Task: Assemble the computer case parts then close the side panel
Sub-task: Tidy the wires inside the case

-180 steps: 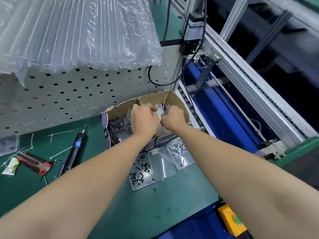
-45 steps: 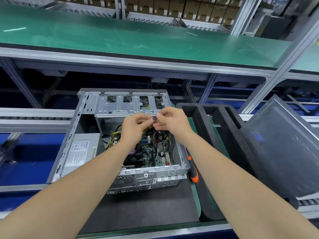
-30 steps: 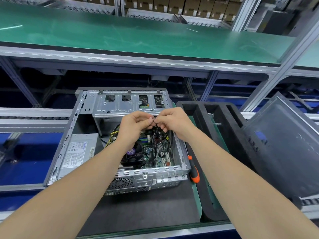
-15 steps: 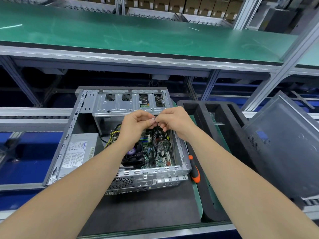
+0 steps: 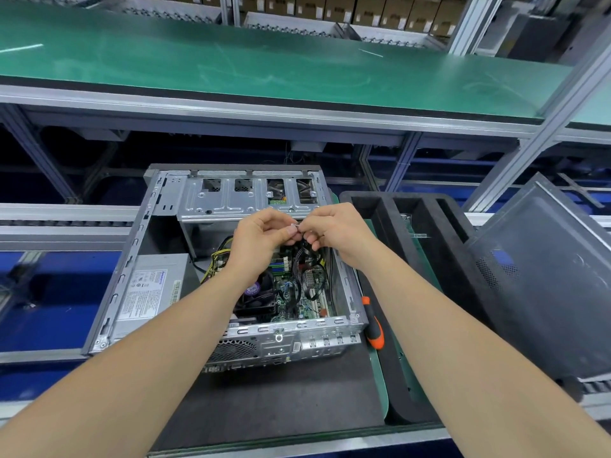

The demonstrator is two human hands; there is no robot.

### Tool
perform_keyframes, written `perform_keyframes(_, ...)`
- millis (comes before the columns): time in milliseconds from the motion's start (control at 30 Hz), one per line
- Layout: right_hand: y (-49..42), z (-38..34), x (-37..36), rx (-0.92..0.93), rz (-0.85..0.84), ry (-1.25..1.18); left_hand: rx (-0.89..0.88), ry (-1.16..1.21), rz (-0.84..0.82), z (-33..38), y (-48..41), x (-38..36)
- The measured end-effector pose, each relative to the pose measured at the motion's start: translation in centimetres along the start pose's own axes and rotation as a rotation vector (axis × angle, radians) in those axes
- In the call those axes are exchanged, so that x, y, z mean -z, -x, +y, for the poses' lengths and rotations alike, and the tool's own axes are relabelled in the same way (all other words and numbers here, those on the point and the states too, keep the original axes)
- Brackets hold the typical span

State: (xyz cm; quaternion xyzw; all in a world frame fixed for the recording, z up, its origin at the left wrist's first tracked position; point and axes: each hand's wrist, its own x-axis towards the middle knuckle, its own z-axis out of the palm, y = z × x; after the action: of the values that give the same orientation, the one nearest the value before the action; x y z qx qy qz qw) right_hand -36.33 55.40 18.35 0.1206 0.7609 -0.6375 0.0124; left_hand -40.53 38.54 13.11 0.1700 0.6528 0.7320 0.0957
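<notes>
Head view is showing both of your hands meeting over the open silver sheet-metal computer case [image 5: 139, 252], just at the 6 o'clock edge of its perforated metal drive cage [image 5: 231, 200]. Your left hand [image 5: 261, 239] and right hand [image 5: 337, 233] are each pinching one small whitish piece [image 5: 295, 225] between curled thumb and fingertips. It is too small to name, though it is looking like a tie or clip.

That piece is lying with its long axis running from 9 o'clock to 3 o'clock, one end in each pinch, so neither hand is nearer. The bundle of black cables [image 5: 305, 256] is hanging directly at 6 o'clock from your fingertips, touching or almost touching the right fingers; which, you cannot tell from here.

You are probably heading down toward that bundle, so the coming move is depending on keeping the piece crosswise to the cables. The dark grey perforated side panel [image 5: 545, 292] is leaning well apart at the case's 3 o'clock, on your right hand's side, not yet fitted.
</notes>
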Motion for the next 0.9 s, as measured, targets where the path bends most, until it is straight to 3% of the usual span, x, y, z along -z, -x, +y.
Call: perform_keyframes(900,-0.29,-0.13,0.96,-0.066,-0.109,-0.001,0.057,-0.015,-0.052,0.27,-0.05,0.54)
